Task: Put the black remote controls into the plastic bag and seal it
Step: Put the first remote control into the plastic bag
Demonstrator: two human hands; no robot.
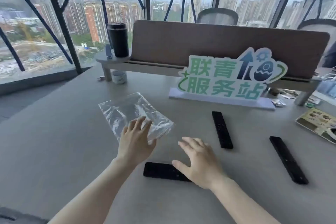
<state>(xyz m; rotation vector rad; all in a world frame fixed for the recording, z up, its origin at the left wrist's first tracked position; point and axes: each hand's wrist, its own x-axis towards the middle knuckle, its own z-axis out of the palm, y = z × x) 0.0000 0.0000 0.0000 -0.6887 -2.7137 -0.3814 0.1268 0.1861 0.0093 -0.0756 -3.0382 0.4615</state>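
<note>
- Plastic bag: clear, crinkly w/ glare streaks, flat on the grey table, empty, lying at a diagonal. Sits just ahead of the L hand, its near edge under the fingertips.
- Left hand: palm down, fingers spread, nothing pinched; fingertips over the bag's near corner. Can't tell if touching or just above.
- Nearest remote: black, slim, lying crosswise btwn the two wrists; its right end hidden under the R hand.
- Right hand: palm down, fingers splayed, empty, above that remote's right end; contact unclear.
- Middle remote: black, long, flat, buttons barely visible; just right of and ahead of the R hand, apart from it.
- Far-right remote: black, same shape, angled, well right of the R hand.
- Green & white sign stands beyond both hands.
</note>
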